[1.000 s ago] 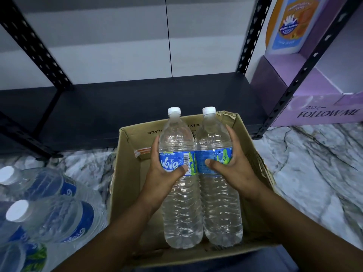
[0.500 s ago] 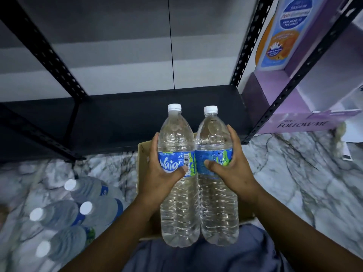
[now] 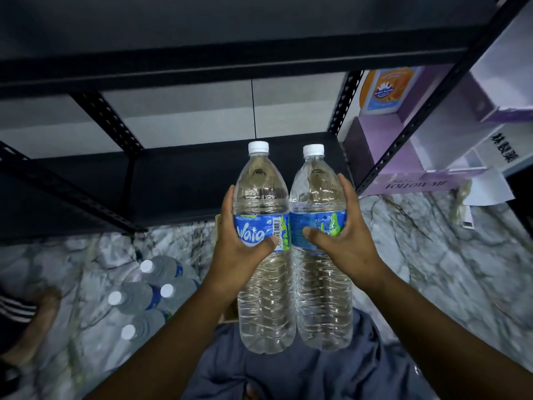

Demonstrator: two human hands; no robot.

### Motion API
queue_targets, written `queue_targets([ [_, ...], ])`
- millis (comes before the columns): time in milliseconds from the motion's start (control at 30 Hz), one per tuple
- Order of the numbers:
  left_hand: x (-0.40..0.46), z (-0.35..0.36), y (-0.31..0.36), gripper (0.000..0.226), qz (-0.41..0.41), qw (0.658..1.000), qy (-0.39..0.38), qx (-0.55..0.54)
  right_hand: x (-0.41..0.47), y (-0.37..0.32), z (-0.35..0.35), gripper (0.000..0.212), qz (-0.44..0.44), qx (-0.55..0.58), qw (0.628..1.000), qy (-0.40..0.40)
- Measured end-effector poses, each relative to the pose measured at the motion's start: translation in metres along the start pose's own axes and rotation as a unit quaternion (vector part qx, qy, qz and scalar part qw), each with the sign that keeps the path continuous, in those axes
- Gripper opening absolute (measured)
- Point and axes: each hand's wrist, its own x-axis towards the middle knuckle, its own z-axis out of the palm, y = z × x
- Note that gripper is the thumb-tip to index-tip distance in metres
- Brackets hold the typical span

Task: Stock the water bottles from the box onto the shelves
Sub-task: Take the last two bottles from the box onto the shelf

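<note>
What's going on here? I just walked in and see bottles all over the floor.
A person is stocking water bottles onto a black metal rack. The left hand grips one bottle at its blue label, and the right hand grips a second bottle the same way, both upright and side by side in front of the bare lower shelf. Neither is set down yet. More bottles stand on the marble floor at the left, and purple cartons sit on the rack to the right.

Clear bottles, white caps, blue-green labels; black shelf; grey-veined marble floor; purple box
</note>
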Motion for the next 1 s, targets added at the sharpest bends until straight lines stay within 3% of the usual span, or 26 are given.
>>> queue_targets([
  [633,-0.108,-0.02,0.214,0.1,0.004,0.999,-0.002,-0.034,-0.106,-0.22,-0.036,0.098,-0.009,0.027,1.0,-0.013],
  [1000,-0.146,-0.037,0.312,0.099,0.052,0.998,-0.01,-0.043,-0.148,-0.316,-0.045,0.103,-0.056,0.014,0.998,0.007],
])
